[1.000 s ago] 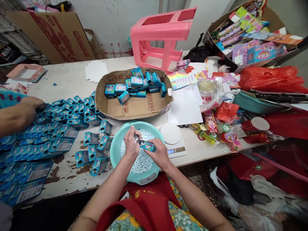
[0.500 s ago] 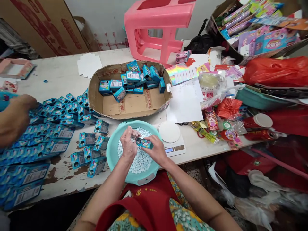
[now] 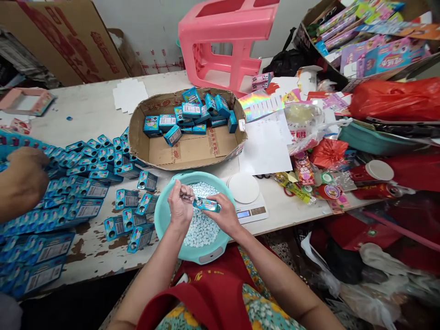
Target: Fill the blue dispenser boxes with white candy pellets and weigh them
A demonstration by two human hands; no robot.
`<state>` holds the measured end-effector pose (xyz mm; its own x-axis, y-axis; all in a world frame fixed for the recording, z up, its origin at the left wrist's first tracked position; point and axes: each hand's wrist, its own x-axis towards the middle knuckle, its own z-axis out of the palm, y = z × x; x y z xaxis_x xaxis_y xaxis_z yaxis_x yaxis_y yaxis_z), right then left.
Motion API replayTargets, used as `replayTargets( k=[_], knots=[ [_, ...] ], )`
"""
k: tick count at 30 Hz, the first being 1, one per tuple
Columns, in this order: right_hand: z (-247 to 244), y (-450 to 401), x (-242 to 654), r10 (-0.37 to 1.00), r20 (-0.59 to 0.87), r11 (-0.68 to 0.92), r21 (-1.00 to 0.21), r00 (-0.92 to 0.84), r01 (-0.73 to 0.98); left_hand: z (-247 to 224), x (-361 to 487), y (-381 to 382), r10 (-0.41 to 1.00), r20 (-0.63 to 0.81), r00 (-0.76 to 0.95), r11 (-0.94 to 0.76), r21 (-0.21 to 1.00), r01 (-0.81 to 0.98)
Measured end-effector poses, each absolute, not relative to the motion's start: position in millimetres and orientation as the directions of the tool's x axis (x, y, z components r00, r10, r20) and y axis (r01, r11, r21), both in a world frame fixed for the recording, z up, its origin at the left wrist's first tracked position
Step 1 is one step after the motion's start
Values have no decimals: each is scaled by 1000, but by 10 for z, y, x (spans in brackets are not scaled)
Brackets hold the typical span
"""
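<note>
Both my hands are above a turquoise basin [image 3: 160, 229] holding many small pale-blue candies [image 3: 202, 229]. In my right hand [image 3: 225, 214] is a small blue candy box [image 3: 208, 205], gripped at its right end and lying on its side. Its open left end, with pale candies showing in the hole, points at my left hand [image 3: 181, 206]. That hand is curled, palm turned toward the box, around a few whitish candies; part of its grip is hidden. Left of the basin stand several similar blue boxes [image 3: 126, 199] with round holes in their tops.
A cardboard tray [image 3: 192, 153] with closed blue boxes lies behind the basin. A white scale [image 3: 252, 211] sits to its right. Another person's hand [image 3: 25, 183] is over rows of blue boxes [image 3: 87, 189] at left. A pink stool [image 3: 223, 30] lies at the back.
My left hand has shifted slightly left and up from the box opening. The box now tilts a little, its hole more visible. The other person's hand has moved lower.
</note>
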<state>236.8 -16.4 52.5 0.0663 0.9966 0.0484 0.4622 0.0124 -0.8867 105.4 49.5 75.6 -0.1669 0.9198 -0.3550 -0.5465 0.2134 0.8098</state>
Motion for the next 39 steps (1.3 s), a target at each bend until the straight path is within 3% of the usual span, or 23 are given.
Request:
replayTargets(
  k=[2,5,7,9,13,15,20,22,24,26,27,29,31,32,35,37,39],
  knots=[
    [602,-184,2466,997,22,-10,-917,77,399,638,939,446,919,-358,-168,245,850,-467],
    [750,-248,2717,993,-18,-56,-947,121,316,416,712,319,946,-323,7,323,946,-21],
    [806,-289,2949,979,-19,-80,-951,201,300,329,566,327,942,-297,159,242,925,293],
    [786,-296,3210,951,10,-96,-940,309,326,337,465,529,954,-223,201,119,896,427],
    [507,-186,3667,886,66,-135,-910,460,391,461,429,1572,997,76,14,-71,826,560],
    [304,-99,3803,871,79,-150,-897,484,417,432,462,2223,987,144,-69,-57,720,691],
    [-17,18,3942,887,61,-171,-877,459,448,85,561,3230,980,-97,-174,199,496,845],
    [25,-9,3962,879,67,-186,-864,472,468,26,577,3280,974,-127,-187,225,475,851],
    [160,-64,3940,838,120,-193,-847,532,495,110,578,3133,979,-68,-190,200,476,856],
    [337,-122,3841,794,160,-184,-855,586,484,322,588,2776,990,-17,-143,128,548,826],
    [421,-145,3758,798,141,-169,-882,586,441,449,607,2520,996,-9,-86,72,642,763],
    [550,-173,3532,859,28,-127,-956,511,266,671,681,1893,987,-120,103,56,875,481],
    [613,-177,3266,935,-106,-117,-993,338,11,774,787,1219,909,-276,311,244,960,139],
    [624,-175,3139,962,-154,-130,-984,226,-118,771,839,908,840,-353,411,390,921,-7],
    [622,-184,2865,977,-196,-212,-884,-81,-417,596,937,228,601,-465,650,740,630,-234],
    [625,-219,2788,959,-191,-273,-812,-207,-516,434,942,11,541,-464,702,822,467,-325],
    [637,-281,2753,946,-211,-315,-778,-245,-543,318,918,-70,520,-466,715,848,383,-367]
  ],
)
